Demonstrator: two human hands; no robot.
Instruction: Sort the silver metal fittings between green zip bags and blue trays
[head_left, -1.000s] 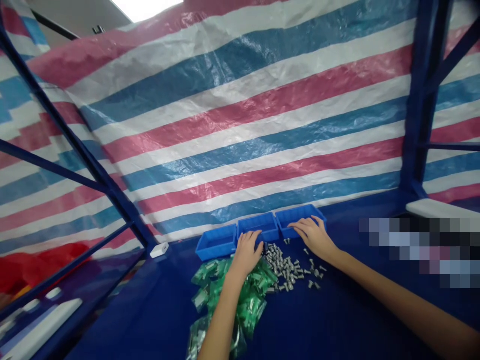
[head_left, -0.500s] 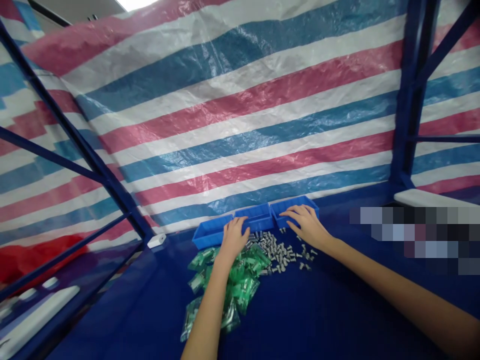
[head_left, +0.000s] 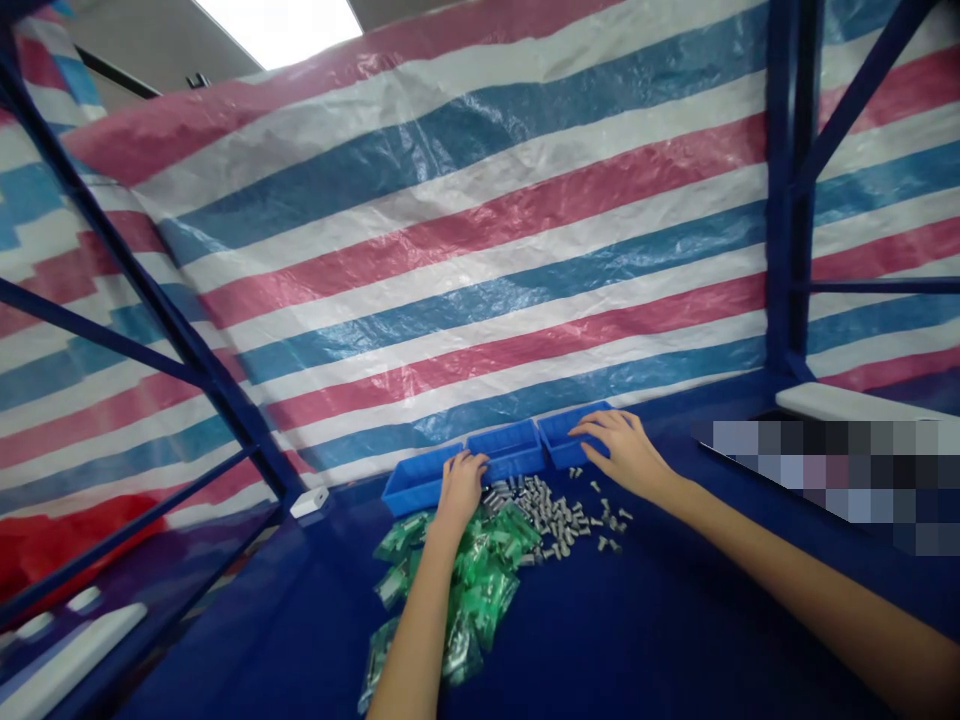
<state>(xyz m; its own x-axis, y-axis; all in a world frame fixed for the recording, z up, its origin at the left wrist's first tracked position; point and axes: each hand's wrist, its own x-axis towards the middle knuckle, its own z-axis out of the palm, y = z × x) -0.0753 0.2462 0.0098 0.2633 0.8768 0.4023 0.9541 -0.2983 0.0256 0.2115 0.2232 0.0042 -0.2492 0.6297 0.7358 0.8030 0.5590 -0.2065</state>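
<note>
Three blue plastic bins stand in a row on the dark blue table at the foot of the striped tarp: a left bin, a middle bin and a right bin. My left hand rests fingers-down on the rim where the left and middle bins meet. My right hand lies flat and spread on the right bin's rim. A heap of small grey metal screws lies in front of the bins. Green plastic packets are piled under my left forearm.
A striped pink, white and blue tarp forms the back wall. Blue metal frame posts stand at right and slant at left. A small white block sits by the left post's foot. A white ledge is at right.
My left hand has slid left, from the middle bin's rim toward the left bin. My right hand stays on the right bin. The view has shifted slightly.
</note>
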